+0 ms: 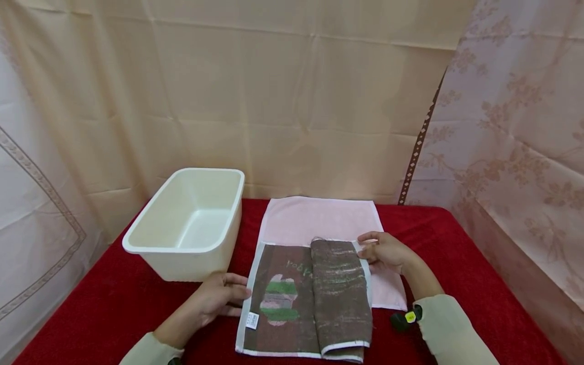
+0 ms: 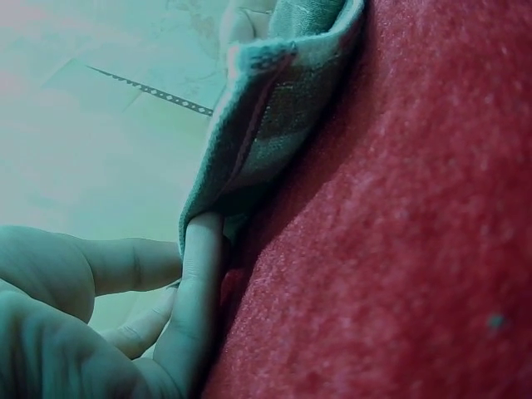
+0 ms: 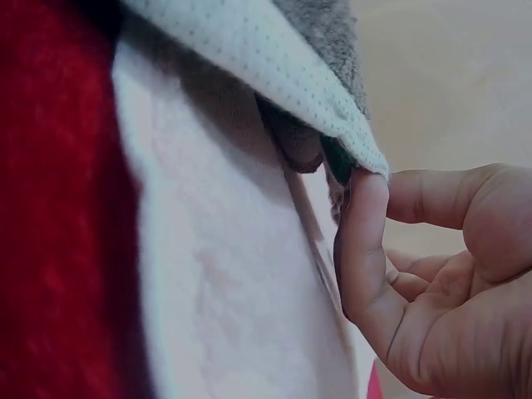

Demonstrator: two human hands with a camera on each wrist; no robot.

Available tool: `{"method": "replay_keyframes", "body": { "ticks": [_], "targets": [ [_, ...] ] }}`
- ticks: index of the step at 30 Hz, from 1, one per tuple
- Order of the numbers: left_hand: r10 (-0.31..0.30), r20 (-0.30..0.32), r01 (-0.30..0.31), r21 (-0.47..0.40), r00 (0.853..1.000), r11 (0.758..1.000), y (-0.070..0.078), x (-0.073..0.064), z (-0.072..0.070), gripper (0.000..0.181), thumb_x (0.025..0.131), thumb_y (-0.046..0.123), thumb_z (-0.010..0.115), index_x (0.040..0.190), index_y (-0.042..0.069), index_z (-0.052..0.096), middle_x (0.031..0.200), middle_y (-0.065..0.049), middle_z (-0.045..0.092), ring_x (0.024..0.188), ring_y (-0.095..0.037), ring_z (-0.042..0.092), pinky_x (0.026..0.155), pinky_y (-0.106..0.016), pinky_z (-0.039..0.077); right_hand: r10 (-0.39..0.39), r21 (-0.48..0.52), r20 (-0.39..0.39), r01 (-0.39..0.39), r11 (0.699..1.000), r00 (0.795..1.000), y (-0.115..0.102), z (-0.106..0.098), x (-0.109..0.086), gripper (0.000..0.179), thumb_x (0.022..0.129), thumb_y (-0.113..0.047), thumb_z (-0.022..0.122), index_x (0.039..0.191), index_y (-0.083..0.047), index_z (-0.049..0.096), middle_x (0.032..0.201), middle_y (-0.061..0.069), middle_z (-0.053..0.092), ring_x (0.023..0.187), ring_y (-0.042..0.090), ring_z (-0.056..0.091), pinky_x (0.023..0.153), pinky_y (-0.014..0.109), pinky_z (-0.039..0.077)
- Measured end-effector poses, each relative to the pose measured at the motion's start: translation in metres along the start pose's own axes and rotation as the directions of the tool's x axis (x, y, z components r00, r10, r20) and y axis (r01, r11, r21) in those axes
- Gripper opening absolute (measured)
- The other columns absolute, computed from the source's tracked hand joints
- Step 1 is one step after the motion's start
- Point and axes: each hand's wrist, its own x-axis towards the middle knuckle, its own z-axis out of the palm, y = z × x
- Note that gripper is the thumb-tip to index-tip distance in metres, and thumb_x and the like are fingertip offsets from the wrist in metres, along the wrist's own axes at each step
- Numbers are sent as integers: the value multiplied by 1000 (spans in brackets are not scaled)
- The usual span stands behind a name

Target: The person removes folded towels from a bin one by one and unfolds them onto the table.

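Note:
A brown towel (image 1: pixel 283 268) with a green and pink patterned patch, a white border and a small label lies at the table's front, its right part folded over toward the middle. My left hand (image 1: pixel 216 300) pinches its left edge between thumb and fingers; in the left wrist view the fingers (image 2: pixel 195 283) reach under the cloth. With my right hand (image 1: pixel 385 252) I pinch the white border near the upper right corner. The right wrist view shows that border (image 3: pixel 274 58) raised above the pink towel (image 3: pixel 233 274), thumb and finger gripping it. The pink towel (image 1: pixel 319 218) lies flat behind and partly beneath the brown one.
A white plastic basin (image 1: pixel 214 261) stands at the left, behind my left hand. Red cloth (image 1: pixel 424 228) covers the table. Beige curtain (image 1: pixel 292 101) hangs behind, with a floral curtain (image 1: pixel 524 126) at the right. A dark wrist strap (image 1: pixel 401 321) sits on my right wrist.

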Motion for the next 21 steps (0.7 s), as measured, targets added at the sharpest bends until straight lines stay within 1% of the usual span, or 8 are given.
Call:
{"method": "replay_keyframes", "body": {
  "ticks": [3, 8, 10, 13, 19, 21],
  "targets": [
    [3, 9, -3, -1, 1000, 1000, 0, 0, 0, 33, 93, 2, 68, 120, -13, 58, 94, -11, 73, 86, -25, 72, 73, -44, 62, -2, -37, -5, 2, 999, 1000, -3, -2, -2, 56, 94, -3, 67, 142, 9, 41, 97, 12, 66, 80, 19, 65, 67, 33, 58],
    [11, 16, -11, -4, 1000, 1000, 0, 0, -1, 34, 93, 2, 68, 121, -14, 57, 94, -11, 73, 87, -26, 72, 73, -45, 62, -3, -105, -20, 1, 995, 1000, -6, -12, -6, 42, 95, -4, 68, 130, 11, 53, 97, 12, 68, 78, 19, 63, 65, 32, 57],
    [12, 16, -12, -4, 1000, 1000, 0, 0, -1, 35, 93, 2, 68, 122, -14, 57, 95, -12, 73, 87, -26, 72, 74, -45, 62, 12, -109, -25, -15, 994, 1000, -4, -18, -10, 35, 95, -5, 68, 125, 10, 56, 94, 12, 68, 76, 19, 62, 64, 32, 56],
    [13, 17, -13, -6, 1000, 1000, 0, 0, -1, 35, 93, 2, 68, 122, -14, 57, 95, -12, 73, 87, -26, 72, 74, -45, 62, 29, -115, -30, -33, 993, 999, -1, -29, -15, 30, 96, -6, 66, 122, 9, 60, 91, 10, 68, 75, 19, 61, 65, 33, 57],
    [14, 26, -14, -11, 1000, 1000, -1, 1, -2, 34, 94, 2, 67, 122, -15, 57, 94, -11, 73, 87, -26, 72, 74, -44, 62, 62, -94, -69, -69, 993, 996, 8, -49, -26, 29, 98, -6, 64, 122, 10, 60, 90, 9, 68, 76, 20, 63, 70, 38, 60],
    [14, 28, -13, -11, 1000, 1000, -1, 1, -1, 34, 94, 2, 67, 122, -15, 57, 94, -11, 73, 87, -26, 72, 74, -44, 62, 76, -75, -65, -81, 994, 995, 11, -53, -28, 27, 98, -7, 65, 120, 8, 61, 89, 9, 68, 76, 20, 63, 71, 38, 61]
  ]
}}
